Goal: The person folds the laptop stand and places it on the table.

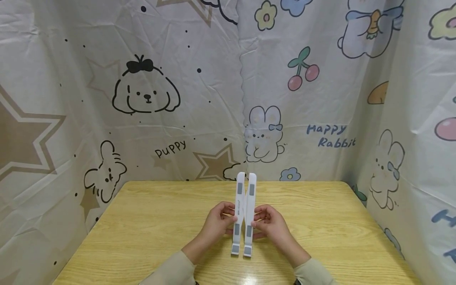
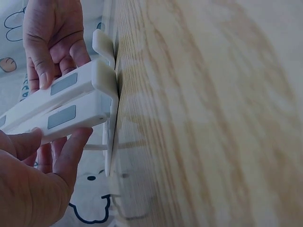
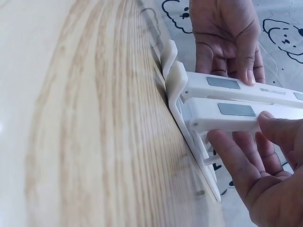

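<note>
Hands meet around one white folding stand (image 1: pixel 244 215) set on the wooden table (image 1: pixel 149 225): the left hand (image 1: pixel 218 219) holds its left arm, the right hand (image 1: pixel 268 223) its right arm, so the stand lies directly between the two sets of fingers. Its long axis runs away from the person, from the feet nearest the wrists to tips rising beyond the fingertips. Both hands sit level with each other, neither clearly nearer. The left fingers (image 2: pixel 71 151) are lightly curled, thumb on one face and fingertips underneath, pinching the bar; the right fingers (image 3: pixel 236 161) do the same on their side, thumb on top. The wrist views show the stand's hooked feet (image 3: pixel 174 75) touching the tabletop while the bars tilt up off it. Count: one stand with two arms lying close side by side, four grey pads (image 1: pixel 239 188) visible from above, two hands, one table, and a cartoon-printed curtain (image 1: pixel 142 91) behind.
</note>
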### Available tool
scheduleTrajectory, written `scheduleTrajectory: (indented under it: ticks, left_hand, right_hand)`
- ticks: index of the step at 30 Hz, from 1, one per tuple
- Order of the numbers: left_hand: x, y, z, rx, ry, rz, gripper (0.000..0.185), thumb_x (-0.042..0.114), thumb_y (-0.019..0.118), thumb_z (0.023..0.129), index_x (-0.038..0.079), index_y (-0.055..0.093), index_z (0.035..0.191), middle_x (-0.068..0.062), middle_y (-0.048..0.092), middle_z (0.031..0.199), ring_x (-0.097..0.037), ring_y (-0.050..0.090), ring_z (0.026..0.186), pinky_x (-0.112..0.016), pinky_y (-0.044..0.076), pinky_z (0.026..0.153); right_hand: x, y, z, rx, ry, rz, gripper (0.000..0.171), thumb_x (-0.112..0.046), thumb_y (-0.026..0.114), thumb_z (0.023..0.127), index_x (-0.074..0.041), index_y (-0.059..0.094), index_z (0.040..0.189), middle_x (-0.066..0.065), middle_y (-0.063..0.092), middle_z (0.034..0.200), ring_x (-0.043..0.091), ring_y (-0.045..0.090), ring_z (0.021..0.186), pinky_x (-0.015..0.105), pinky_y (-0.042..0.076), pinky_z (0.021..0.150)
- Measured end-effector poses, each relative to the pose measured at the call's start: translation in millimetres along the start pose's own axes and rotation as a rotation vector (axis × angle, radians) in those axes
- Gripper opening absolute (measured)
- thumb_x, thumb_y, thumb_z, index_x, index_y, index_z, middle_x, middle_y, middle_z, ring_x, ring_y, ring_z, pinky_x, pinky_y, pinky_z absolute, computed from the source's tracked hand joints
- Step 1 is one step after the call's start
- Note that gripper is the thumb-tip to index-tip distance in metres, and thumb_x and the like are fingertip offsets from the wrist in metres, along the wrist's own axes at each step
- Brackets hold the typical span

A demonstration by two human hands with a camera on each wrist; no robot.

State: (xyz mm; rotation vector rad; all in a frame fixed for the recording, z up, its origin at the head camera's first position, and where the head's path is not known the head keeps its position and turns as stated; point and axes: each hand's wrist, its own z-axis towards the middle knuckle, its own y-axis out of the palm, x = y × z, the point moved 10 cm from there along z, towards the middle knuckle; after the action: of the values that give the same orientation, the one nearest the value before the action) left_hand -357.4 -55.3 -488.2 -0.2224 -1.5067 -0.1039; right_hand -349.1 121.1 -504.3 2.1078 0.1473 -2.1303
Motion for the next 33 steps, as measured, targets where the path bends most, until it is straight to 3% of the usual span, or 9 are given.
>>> scheduleTrajectory:
  ticks: [23,28,33]
  left_hand:
    - [-1.1,8.1,3.7,-0.002,-0.003,-0.016,0.027,-0.003,0.067,0.096,0.004,0.061,0.121,-0.014,0.059,0.106,-0.020,0.060,0.086,-0.044,0.064,0.065]
    - [0.0,7.0,0.9,-0.019,0.008,0.029,0.029,-0.001,0.069,0.095,0.000,0.064,0.124,-0.015,0.064,0.106,-0.019,0.062,0.088,-0.043,0.064,0.071]
    - [4.0,6.3,-8.9,-0.047,0.034,0.228,0.041,0.002,0.073,0.092,0.000,0.064,0.132,-0.010,0.069,0.107,-0.019,0.067,0.094,-0.033,0.061,0.079]
  right_hand:
    - [3,5,0,0.047,0.001,0.037,0.047,0.011,0.071,0.088,-0.001,0.053,0.130,0.019,0.059,0.103,0.022,0.066,0.083,0.060,0.062,0.071]
    - [-11,-1,1,0.034,-0.069,-0.132,0.045,0.003,0.076,0.089,-0.001,0.056,0.130,0.020,0.063,0.105,0.021,0.067,0.083,0.049,0.064,0.072]
    - [-46,-21,13,0.036,-0.181,-0.410,0.040,-0.009,0.079,0.090,-0.007,0.063,0.127,0.013,0.068,0.108,0.021,0.068,0.094,0.031,0.061,0.077]
